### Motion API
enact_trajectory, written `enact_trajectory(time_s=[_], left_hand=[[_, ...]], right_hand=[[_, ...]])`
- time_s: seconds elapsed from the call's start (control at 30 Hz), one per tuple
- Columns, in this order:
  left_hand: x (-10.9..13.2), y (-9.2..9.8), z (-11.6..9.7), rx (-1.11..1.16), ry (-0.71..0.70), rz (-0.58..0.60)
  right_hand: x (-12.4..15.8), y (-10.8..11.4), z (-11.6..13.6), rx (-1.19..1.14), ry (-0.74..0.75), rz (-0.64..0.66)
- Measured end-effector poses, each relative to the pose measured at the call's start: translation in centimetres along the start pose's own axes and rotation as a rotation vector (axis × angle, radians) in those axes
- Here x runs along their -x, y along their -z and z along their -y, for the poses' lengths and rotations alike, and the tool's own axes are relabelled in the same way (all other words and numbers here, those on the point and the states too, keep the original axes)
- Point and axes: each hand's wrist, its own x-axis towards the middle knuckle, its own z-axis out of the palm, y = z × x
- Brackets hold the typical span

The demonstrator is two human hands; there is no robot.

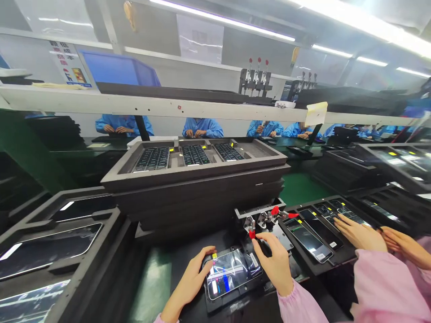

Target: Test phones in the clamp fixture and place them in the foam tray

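Note:
A lit phone (229,271) lies screen up in a black fixture (222,306) in front of me, with a yellow tab at its top left corner. My left hand (190,278) grips the phone's left end, thumb on its edge and fingers curled toward the far corner. My right hand (276,262) is at the fixture's far side, with thumb and index finger closed on the red-tipped clamp lever (252,233). Beside that lever, more red-tipped toggle clamps (274,211) stand on the black bracket. A white label shows near the phone's right end.
Behind the fixture rises a stack of black foam trays (202,197) holding phone parts. More phones lie in a tray (84,273) at left. On the right, a co-worker's hands (362,233) reach over a phone tray (316,267). A white shelf (202,107) crosses above; people in blue sit beyond.

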Motion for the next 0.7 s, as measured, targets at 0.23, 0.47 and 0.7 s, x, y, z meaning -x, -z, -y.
enact_trajectory(time_s=[0.23,0.47,0.7], left_hand=[[0.2,0.0,-0.2,-0.033,0.011,0.005],[0.0,0.0,0.1,-0.050,0.034,0.011],[0.0,0.1,-0.5,-0.045,0.030,-0.003]], right_hand=[[-0.4,-0.7,-0.7,-0.026,-0.073,0.062],[-0.1,-0.6,-1.2,-0.062,-0.143,0.119],[-0.3,-0.4,-0.8,-0.077,-0.161,0.116]])
